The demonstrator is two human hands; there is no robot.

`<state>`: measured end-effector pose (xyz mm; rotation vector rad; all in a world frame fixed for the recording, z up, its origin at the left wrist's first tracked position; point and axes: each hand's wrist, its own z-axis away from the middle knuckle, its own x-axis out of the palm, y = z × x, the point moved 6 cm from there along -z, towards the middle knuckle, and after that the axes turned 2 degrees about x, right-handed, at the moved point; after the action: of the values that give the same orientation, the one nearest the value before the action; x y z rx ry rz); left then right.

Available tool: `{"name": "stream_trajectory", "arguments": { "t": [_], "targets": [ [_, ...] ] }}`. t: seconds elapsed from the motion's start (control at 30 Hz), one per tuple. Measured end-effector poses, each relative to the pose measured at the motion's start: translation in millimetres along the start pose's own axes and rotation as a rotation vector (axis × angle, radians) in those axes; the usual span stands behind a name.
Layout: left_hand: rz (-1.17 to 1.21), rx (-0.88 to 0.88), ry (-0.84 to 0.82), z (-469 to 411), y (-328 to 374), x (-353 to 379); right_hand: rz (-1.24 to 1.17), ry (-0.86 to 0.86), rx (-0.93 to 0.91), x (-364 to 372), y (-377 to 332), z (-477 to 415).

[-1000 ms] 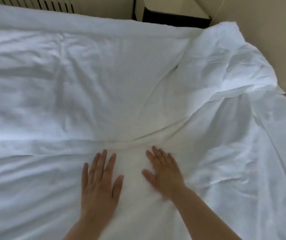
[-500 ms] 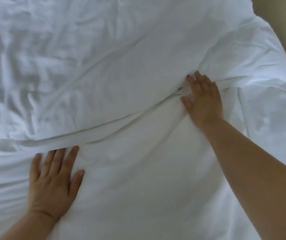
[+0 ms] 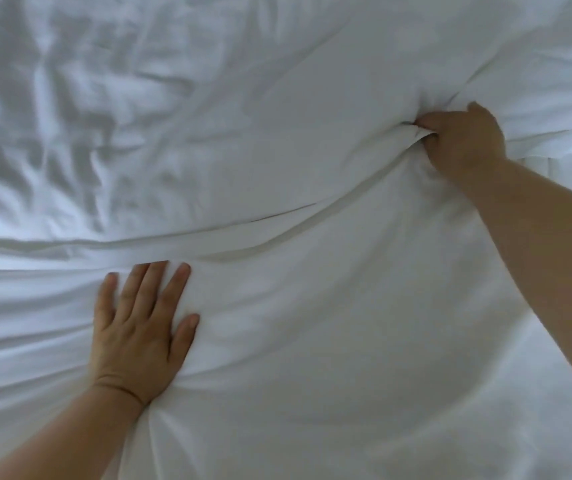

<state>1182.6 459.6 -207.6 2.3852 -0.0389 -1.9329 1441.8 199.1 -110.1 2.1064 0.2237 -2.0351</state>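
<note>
Bare left hand (image 3: 139,330), bare right hand (image 3: 464,142).

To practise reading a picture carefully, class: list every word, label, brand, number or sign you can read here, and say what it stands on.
None: no text can be read anywhere in the picture. The white bedding is plain, with no tag or print showing. Neither the left hand, which presses flat on it, nor the right hand, which grips a bunch of it, bears any writing.

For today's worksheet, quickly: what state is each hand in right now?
Left hand: grip open, palm flat on the lower sheet.
Right hand: grip closed on a bunched edge of the top cover.
</note>
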Motion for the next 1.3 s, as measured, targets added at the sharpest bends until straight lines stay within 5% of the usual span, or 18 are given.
{"name": "stream_trajectory", "arguments": {
  "t": [0.33, 0.4, 0.53, 0.7, 0.8, 0.87, 0.97, 1.13, 1.3],
  "targets": [
    [0.103, -0.021, -0.016, 2.2, 0.5, -14.4, -0.085, 0.632, -0.016, -122.0, -11.5, 131.3],
    [0.145, -0.014, -0.043, 6.5, 2.1, -20.1, 0.037, 0.503, -0.044, -96.4, -22.3, 159.9],
    [0.214, 0.096, -0.104, 25.9, 13.1, -36.5, 0.160, -0.078, 0.071, -6.1, -17.7, 195.7],
    [0.287, 0.169, -0.168, 45.2, 14.4, -47.4, 0.029, -0.343, 0.249, 3.8, -10.5, 202.0],
    [0.341, 0.146, -0.172, 38.3, 20.4, -60.8, -0.238, -0.279, 0.239, -18.0, -2.8, 207.4],
    [0.349, 0.179, -0.155, 25.6, 38.0, -71.4, -0.479, 0.044, 0.327, -40.4, 21.0, 220.0],
    [0.363, 0.222, -0.128, -5.0, 81.4, -84.6, -0.790, 0.430, 0.745, -56.5, 100.0, 244.0],
    [0.286, 0.226, -0.105, -67.5, 169.4, -82.8, -1.147, 0.370, 1.291, -29.3, 223.0, 245.5],
    [0.180, 0.119, -0.193, -90.3, 200.5, -44.6, -1.570, 0.223, 1.329, -19.9, 263.1, 204.3]
  ]
}}
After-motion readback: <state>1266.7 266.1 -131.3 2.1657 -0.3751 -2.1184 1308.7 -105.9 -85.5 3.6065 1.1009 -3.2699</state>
